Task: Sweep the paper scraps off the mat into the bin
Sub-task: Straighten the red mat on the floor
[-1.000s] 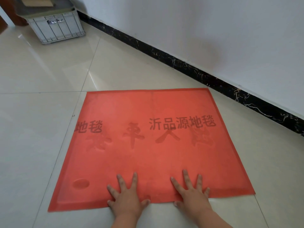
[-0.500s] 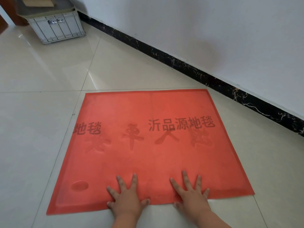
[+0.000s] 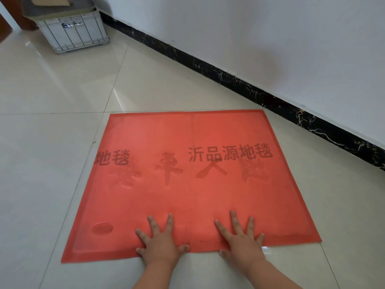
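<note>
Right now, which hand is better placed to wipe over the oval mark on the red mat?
Left, probably. The left hand lies flat on the near edge of the red mat, close to the oval mark; the right hand lies beyond it, farther from the mark.

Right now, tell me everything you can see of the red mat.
The red mat lies flat on the pale tiled floor: thin, rubbery-looking, roughly square, with a raised border. Dark printed characters cross its middle; an oval dent marks its near-left corner. The left hand and right hand press flat on its near edge, fingers spread. No scraps show.
</note>
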### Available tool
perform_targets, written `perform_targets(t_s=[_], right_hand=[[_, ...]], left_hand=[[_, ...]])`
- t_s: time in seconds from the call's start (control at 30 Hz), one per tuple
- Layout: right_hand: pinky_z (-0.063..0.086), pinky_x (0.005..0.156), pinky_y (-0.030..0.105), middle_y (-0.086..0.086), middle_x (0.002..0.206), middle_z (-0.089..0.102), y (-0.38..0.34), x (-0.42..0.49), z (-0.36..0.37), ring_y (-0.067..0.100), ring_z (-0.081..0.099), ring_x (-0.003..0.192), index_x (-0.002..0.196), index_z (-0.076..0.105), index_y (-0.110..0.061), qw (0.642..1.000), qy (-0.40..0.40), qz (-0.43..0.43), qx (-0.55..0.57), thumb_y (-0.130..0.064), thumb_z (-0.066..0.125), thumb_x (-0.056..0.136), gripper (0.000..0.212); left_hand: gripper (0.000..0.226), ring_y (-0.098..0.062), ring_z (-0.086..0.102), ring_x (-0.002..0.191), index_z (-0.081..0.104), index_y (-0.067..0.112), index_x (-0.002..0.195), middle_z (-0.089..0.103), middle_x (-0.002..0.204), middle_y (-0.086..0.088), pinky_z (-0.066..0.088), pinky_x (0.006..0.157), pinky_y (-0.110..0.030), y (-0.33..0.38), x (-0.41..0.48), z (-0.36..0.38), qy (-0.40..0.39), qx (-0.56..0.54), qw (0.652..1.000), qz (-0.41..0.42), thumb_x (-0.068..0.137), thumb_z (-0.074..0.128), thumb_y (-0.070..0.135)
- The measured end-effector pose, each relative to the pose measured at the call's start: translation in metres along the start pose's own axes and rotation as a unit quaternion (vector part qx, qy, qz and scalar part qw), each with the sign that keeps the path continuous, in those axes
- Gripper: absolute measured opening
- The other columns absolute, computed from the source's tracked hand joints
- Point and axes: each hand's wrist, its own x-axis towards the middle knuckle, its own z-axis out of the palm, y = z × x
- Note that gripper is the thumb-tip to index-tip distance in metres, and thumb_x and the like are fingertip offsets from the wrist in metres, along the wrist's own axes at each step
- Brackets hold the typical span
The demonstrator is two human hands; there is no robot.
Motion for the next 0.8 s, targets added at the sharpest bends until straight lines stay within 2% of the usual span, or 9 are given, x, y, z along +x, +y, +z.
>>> perform_targets(t_s=[0.17, 0.8], right_hand=[[0.006, 0.106, 0.077, -0.007, 0.157, -0.036, -0.0039, 0.0017, -0.0033, 0.053, -0.029, 0.139, 0.141, -0.012, -0.065, 1.000, 0.002, 0.002, 0.008, -0.052, 0.055, 0.089, 0.086], [0.006, 0.105, 0.079, -0.008, 0.157, -0.036, -0.0057, 0.0071, -0.0024, 0.053, -0.030, 0.139, 0.141, -0.011, -0.066, 1.000, 0.017, 0.002, 0.019, -0.052, 0.056, 0.089, 0.086]], left_hand=[[0.113, -0.053, -0.018, 0.149, -0.005, 0.056, 0.156, -0.030, 0.166, -0.006, 0.027, 0.112, -0.070, -0.0015, 0.0032, -0.0040, 0.009, -0.002, 1.000, 0.005, 0.075, 0.072, 0.072], [0.112, -0.053, -0.016, 0.150, -0.004, 0.057, 0.156, -0.028, 0.167, -0.005, 0.028, 0.112, -0.069, -0.0014, 0.0084, -0.0097, 0.013, -0.010, 1.000, 0.007, 0.075, 0.073, 0.071]])
